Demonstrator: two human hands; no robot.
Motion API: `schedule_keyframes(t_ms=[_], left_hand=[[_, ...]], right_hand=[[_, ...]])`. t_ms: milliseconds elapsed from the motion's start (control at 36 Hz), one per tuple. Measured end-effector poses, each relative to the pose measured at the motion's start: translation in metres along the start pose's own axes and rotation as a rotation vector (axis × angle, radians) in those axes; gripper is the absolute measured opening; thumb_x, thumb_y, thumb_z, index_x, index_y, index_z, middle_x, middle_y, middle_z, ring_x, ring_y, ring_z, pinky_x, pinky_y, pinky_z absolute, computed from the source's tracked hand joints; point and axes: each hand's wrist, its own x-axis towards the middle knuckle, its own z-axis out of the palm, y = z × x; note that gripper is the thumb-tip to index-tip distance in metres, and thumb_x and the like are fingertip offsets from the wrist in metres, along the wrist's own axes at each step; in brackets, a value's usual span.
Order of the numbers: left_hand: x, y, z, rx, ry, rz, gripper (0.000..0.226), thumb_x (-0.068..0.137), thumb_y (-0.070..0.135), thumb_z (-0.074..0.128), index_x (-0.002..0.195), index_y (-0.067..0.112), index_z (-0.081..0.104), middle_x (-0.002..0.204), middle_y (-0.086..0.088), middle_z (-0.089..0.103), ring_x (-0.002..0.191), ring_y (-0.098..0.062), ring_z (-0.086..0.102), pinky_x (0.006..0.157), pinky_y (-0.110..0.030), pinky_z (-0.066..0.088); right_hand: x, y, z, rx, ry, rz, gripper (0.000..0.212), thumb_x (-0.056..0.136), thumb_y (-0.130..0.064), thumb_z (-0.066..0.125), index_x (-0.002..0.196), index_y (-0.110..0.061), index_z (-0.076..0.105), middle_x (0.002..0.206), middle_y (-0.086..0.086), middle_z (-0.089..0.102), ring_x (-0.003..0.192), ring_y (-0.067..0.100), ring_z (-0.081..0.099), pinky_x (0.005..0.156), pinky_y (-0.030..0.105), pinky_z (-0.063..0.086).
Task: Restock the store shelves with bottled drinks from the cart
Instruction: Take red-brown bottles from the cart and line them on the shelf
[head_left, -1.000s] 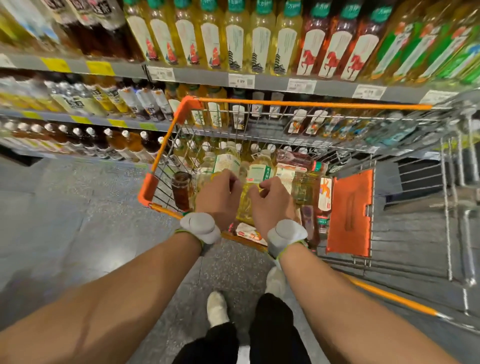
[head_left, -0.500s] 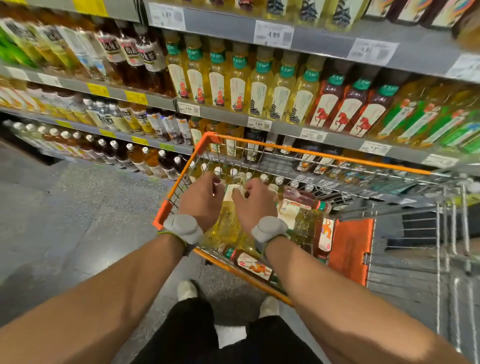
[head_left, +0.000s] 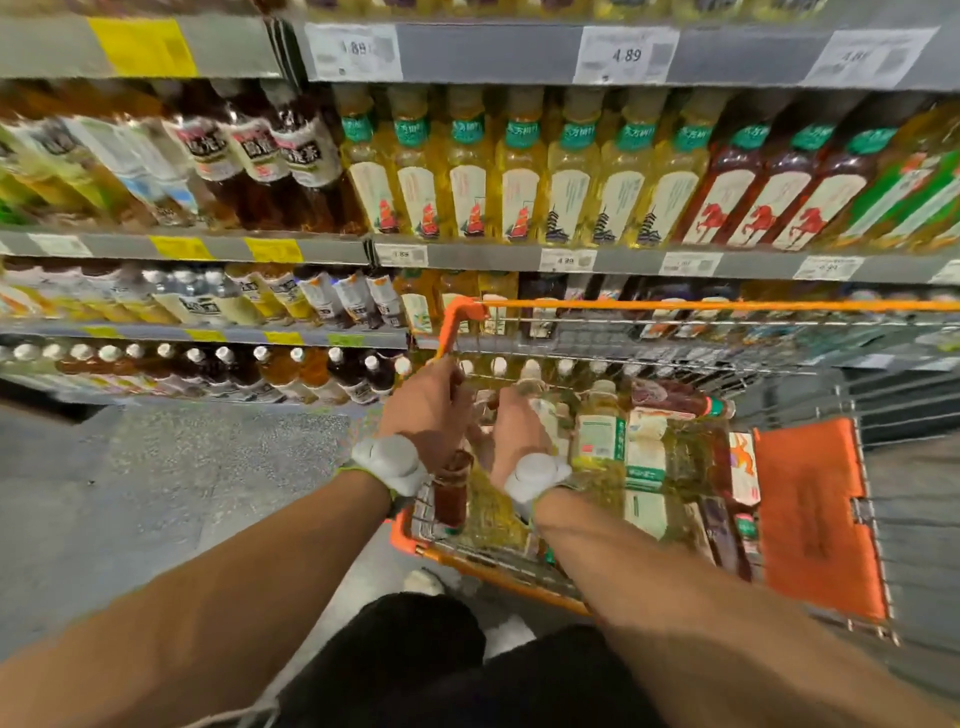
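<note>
Head view: the cart (head_left: 675, 305) holds many bottles beside well-stocked shelves (head_left: 467, 257), so much restocking remains. Inside it, the left grip (head_left: 428, 410) clasps a dark bottle (head_left: 451, 493) and the right grip (head_left: 511, 436) apparently a yellow bottle (head_left: 531, 387).

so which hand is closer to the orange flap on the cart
Right. The right hand is left of the orange flap; the left hand lies farther left, beyond it.
</note>
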Motion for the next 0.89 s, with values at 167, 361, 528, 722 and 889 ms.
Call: schedule_keyframes(t_ms=[167, 361, 528, 722, 889], left_hand=[[0.017, -0.024, 0.008, 0.034, -0.034, 0.064, 0.019, 0.104, 0.03, 0.048, 0.104, 0.013, 0.056, 0.099, -0.009, 0.063, 0.087, -0.033, 0.06, 0.076, -0.046, 0.052], [0.025, -0.038, 0.019, 0.041, -0.042, 0.127, 0.017, 0.103, 0.025, 0.05, 0.106, 0.011, 0.058, 0.1, -0.011, 0.065, 0.086, -0.035, 0.061, 0.074, -0.046, 0.053], [0.026, -0.051, 0.03, 0.04, -0.069, 0.17, 0.018, 0.104, 0.024, 0.049, 0.106, 0.009, 0.059, 0.101, -0.012, 0.065, 0.085, -0.033, 0.061, 0.076, -0.046, 0.053], [0.029, -0.061, 0.036, 0.017, -0.061, 0.194, 0.016, 0.103, 0.025, 0.05, 0.105, 0.011, 0.059, 0.102, -0.009, 0.066, 0.086, -0.033, 0.062, 0.077, -0.047, 0.053], [0.029, -0.064, 0.03, -0.01, -0.068, 0.211, 0.014, 0.103, 0.022, 0.048, 0.102, 0.012, 0.058, 0.1, -0.008, 0.065, 0.085, -0.03, 0.062, 0.078, -0.047, 0.055]], right_hand=[[0.01, 0.004, 0.047, 0.075, 0.025, -0.017, 0.048, 0.086, -0.037, 0.069, 0.121, -0.011, 0.048, 0.115, 0.013, 0.058, 0.098, 0.037, 0.063, 0.076, 0.043, 0.054], [0.023, 0.005, 0.078, 0.062, -0.048, -0.021, 0.063, 0.08, -0.045, 0.071, 0.132, -0.018, 0.048, 0.132, 0.01, 0.054, 0.115, 0.035, 0.059, 0.088, 0.046, 0.054], [0.032, 0.01, 0.102, -0.033, -0.21, -0.032, 0.059, 0.087, -0.04, 0.069, 0.136, -0.013, 0.051, 0.13, 0.012, 0.059, 0.117, 0.035, 0.057, 0.091, 0.04, 0.053], [0.037, 0.009, 0.119, -0.112, -0.28, -0.008, 0.043, 0.089, -0.027, 0.07, 0.124, -0.007, 0.055, 0.125, 0.015, 0.054, 0.114, 0.034, 0.057, 0.085, 0.036, 0.048], [0.036, 0.007, 0.105, -0.092, -0.274, -0.02, 0.041, 0.092, -0.021, 0.066, 0.128, -0.006, 0.055, 0.132, 0.015, 0.054, 0.118, 0.032, 0.057, 0.082, 0.03, 0.045]])
